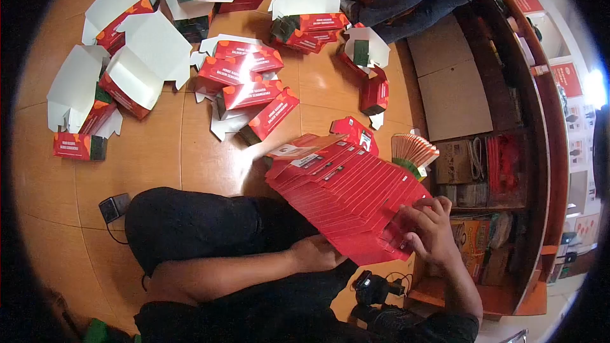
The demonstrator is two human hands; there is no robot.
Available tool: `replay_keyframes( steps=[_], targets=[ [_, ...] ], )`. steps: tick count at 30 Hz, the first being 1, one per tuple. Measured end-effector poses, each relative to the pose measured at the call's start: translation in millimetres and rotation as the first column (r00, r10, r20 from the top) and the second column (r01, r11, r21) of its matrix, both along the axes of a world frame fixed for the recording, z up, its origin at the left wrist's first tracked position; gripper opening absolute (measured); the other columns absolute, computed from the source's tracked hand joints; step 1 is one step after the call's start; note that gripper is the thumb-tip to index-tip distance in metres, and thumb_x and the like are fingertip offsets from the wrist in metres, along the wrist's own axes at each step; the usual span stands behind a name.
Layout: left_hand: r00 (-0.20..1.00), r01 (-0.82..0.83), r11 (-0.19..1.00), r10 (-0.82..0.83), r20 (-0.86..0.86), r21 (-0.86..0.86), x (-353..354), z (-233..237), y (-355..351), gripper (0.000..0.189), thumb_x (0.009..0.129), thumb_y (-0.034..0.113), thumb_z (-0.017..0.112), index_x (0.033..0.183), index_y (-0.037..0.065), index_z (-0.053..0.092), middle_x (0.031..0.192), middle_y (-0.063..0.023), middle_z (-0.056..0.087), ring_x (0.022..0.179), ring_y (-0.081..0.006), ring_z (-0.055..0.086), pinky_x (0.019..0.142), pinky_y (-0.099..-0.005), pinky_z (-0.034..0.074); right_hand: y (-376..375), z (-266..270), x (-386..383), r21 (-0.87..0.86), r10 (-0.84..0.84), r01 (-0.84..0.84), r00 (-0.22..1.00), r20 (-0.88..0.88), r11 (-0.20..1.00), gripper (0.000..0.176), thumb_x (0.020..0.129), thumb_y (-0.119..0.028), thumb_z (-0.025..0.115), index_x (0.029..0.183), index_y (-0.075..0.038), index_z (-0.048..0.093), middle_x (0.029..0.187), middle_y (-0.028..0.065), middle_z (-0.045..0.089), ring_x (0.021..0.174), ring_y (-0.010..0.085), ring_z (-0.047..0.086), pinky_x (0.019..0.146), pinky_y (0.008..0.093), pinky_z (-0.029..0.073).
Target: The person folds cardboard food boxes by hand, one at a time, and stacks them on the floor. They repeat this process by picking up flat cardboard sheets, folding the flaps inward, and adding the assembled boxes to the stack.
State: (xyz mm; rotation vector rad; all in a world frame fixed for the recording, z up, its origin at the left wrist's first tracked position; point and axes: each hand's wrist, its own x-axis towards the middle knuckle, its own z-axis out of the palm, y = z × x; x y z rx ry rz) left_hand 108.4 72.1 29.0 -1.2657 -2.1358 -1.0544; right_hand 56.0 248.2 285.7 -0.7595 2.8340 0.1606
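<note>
A thick stack of flat red cartons (356, 190), fanned so that their edges show as steps, is held tilted over my lap. My left hand (316, 253) grips the stack from its lower edge, with its fingertips hidden beneath the cartons. At the right end of the stack, my right hand (429, 227) has bent fingers and its thumb against the cartons, slightly blurred. Just beyond the stack, a red box (354, 133) lies on the floor beside a fan of striped, folded pieces (414, 152).
Several red-and-white boxes (248, 67) with open flaps cover the wooden floor (210, 159) ahead. A black device (114, 208) with a cable lies at left. Another person's legs (426, 0) are at the top right. A wooden shelf (540, 171) stands along the right.
</note>
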Motion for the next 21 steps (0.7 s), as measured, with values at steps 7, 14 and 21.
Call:
replay_keyframes(
  steps=[7, 14, 21],
  targets=[
    [0.886, -0.205, 0.969, 0.124, -0.447, -0.138, -13, -8, -1, 0.038, 0.085, 0.019, 0.059, 0.121, 0.007, 0.06, 0.121, -0.0134, 0.059, 0.112, -0.0289, 0.06, 0.098, -0.0391, 0.051, -5, 1, -9, 0.073, 0.054, -0.06, 0.995, 0.086, 0.996, 0.039, 0.083, -0.042, 0.065, 0.111, -0.015, 0.069, 0.114, 0.0062, 0.063, 0.115, 0.0278, 0.051, 0.102, 0.0527, 0.028],
    [0.997, -0.061, 0.998, 0.062, -0.042, 0.021, 2, 1, -1, 0.044, 0.085, 0.022, 0.057, 0.127, 0.007, 0.058, 0.121, -0.0121, 0.059, 0.117, -0.0259, 0.057, 0.099, -0.038, 0.05, -9, 6, -21, 0.101, 0.064, -0.087, 0.976, 0.209, 0.991, 0.043, 0.085, -0.046, 0.062, 0.112, -0.014, 0.068, 0.118, 0.0096, 0.064, 0.119, 0.0317, 0.05, 0.107, 0.0551, 0.025],
    [1.0, -0.012, 1.0, 0.012, -0.011, -0.015, 0, 3, -3, 0.045, 0.088, 0.013, 0.05, 0.132, 0.005, 0.051, 0.125, -0.0099, 0.06, 0.118, -0.0199, 0.058, 0.1, -0.0328, 0.051, -21, 7, -33, 0.068, -0.042, 0.023, 0.953, 0.3, 0.997, 0.049, 0.086, -0.046, 0.061, 0.123, -0.013, 0.064, 0.113, 0.0118, 0.064, 0.116, 0.0327, 0.051, 0.105, 0.0522, 0.027]
  ],
)
